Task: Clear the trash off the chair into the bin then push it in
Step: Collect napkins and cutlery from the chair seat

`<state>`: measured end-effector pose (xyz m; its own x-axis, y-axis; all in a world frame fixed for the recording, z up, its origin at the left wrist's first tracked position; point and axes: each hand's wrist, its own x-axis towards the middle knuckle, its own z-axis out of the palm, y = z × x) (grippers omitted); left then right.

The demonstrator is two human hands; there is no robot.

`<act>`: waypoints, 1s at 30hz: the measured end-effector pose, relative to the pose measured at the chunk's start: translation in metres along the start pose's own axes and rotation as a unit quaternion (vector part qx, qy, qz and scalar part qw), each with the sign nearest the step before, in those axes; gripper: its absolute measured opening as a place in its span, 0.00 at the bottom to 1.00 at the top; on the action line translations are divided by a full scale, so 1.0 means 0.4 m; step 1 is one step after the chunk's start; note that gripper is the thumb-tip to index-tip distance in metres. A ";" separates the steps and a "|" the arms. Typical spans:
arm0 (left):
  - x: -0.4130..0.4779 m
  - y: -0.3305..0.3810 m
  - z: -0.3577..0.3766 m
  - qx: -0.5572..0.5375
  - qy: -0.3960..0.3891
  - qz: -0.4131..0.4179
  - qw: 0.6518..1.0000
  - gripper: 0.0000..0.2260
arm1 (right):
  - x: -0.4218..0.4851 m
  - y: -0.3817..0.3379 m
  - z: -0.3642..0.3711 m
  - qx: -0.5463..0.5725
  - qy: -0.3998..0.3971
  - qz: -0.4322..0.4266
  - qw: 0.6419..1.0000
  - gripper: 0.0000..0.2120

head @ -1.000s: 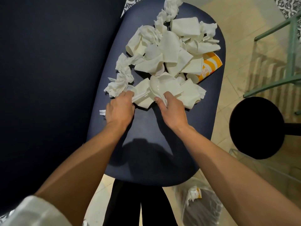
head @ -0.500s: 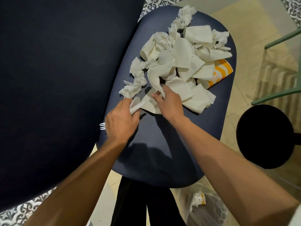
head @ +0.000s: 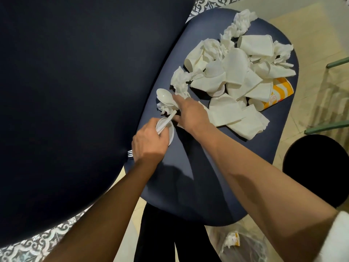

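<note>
White trash (head: 236,72) is heaped on the far half of the navy chair seat (head: 188,176): crushed paper cups, napkins and an orange-striped cup (head: 279,93). My left hand (head: 149,140) is at the seat's left edge, closed on white plastic cutlery and a round white lid (head: 169,132); fork tines (head: 130,153) stick out behind it. My right hand (head: 190,112) pinches a white plastic spoon (head: 164,96), and its handle runs down into my left hand. The bin (head: 243,244), lined with a clear bag holding a scrap of trash, stands on the floor below the seat's near edge.
A big dark navy surface (head: 75,91) fills the left side and meets the chair's left edge. To the right there is a round black stool (head: 317,171) on the tiled floor. Green metal bars (head: 330,125) are behind it. Something black (head: 160,233) stands under the seat.
My right hand has pulled a white spoon out of the pile and carried it left toward my left hand. My left hand now holds a lid with the cutlery. The view has shifted left.
</note>
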<state>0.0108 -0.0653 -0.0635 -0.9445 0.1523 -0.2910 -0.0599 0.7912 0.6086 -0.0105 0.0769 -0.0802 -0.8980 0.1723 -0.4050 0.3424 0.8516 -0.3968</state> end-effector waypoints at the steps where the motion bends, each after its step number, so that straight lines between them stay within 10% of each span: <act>1: 0.002 -0.001 0.000 -0.001 -0.003 -0.004 1.000 0.09 | 0.002 -0.001 0.003 -0.001 -0.007 0.005 1.000 0.22; 30: 0.002 0.089 -0.006 0.025 0.020 0.039 0.999 0.08 | -0.107 0.047 -0.070 0.263 0.123 0.066 0.954 0.03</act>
<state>0.0071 -0.0385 -0.0402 -0.9581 0.1916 -0.2128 0.0303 0.8069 0.5899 0.0265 0.0995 -0.0474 -0.8529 0.4276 -0.2995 0.4902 0.4586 -0.7412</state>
